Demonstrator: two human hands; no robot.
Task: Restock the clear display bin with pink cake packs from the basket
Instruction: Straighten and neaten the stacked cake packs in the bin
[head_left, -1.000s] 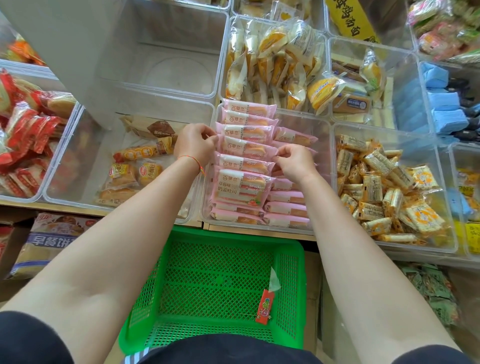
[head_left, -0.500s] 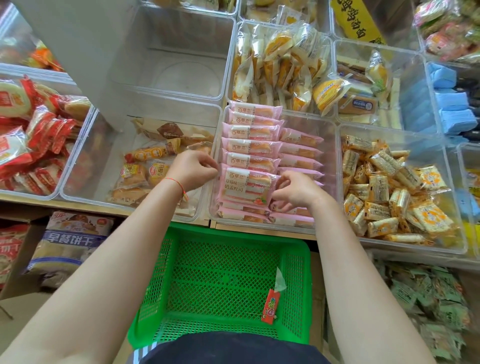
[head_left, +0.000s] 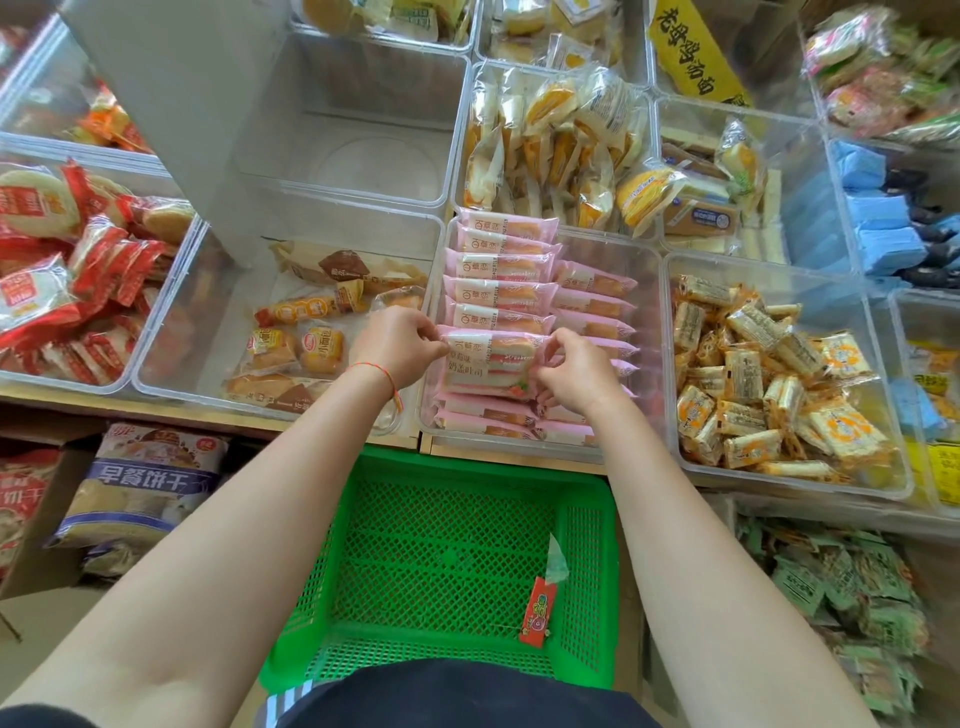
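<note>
The clear display bin in the middle holds two rows of pink cake packs standing on edge. My left hand pinches the left end of the nearest pink pack in the left row. My right hand pinches its right end. The pack leans back toward me, its front label showing. The green mesh basket sits below the bin, in front of my body, and holds only one small red packet.
Clear bins surround the middle one: orange-wrapped breads at the left, yellow-wrapped snacks at the right, yellow cakes behind, an empty bin behind left. Red packs fill the far-left bin. Bagged goods lie under the shelf.
Both hands have come down the left row from the back packs to the front one, and now each grips one end of it. The camera has shifted slightly.
</note>
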